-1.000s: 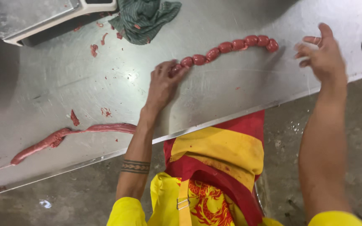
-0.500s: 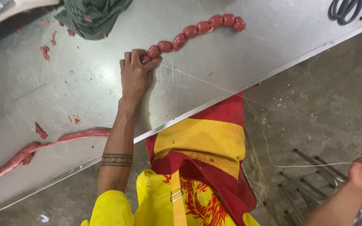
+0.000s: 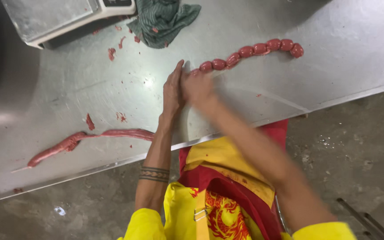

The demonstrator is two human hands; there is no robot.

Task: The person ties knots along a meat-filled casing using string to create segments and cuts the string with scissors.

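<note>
1. At the far left of the steel table [image 3: 334, 80], a long unfilled stretch of sausage casing [image 3: 72, 142] is laid flat; its thin tip is pointed toward the table's near edge, and its other end is hidden behind the left forearm
2. Small scraps of red meat [image 3: 89, 121] are scattered on the metal just above the casing
3. At the top left, a grey weighing scale [image 3: 63, 15] is seen, and beside it a crumpled green cloth [image 3: 163, 22] is spread on the table
4. The left hand [image 3: 173, 91] is held edge-on with fingers straight and pressed together, set against the right hand; whether anything is pinched in it cannot be told
5. The right hand [image 3: 197, 88] is blurred; it is placed on the near end of the linked sausage chain [image 3: 250, 51], but its grasp cannot be made out
6. The chain is curved away to the upper right across the table, well apart from the casing
</note>
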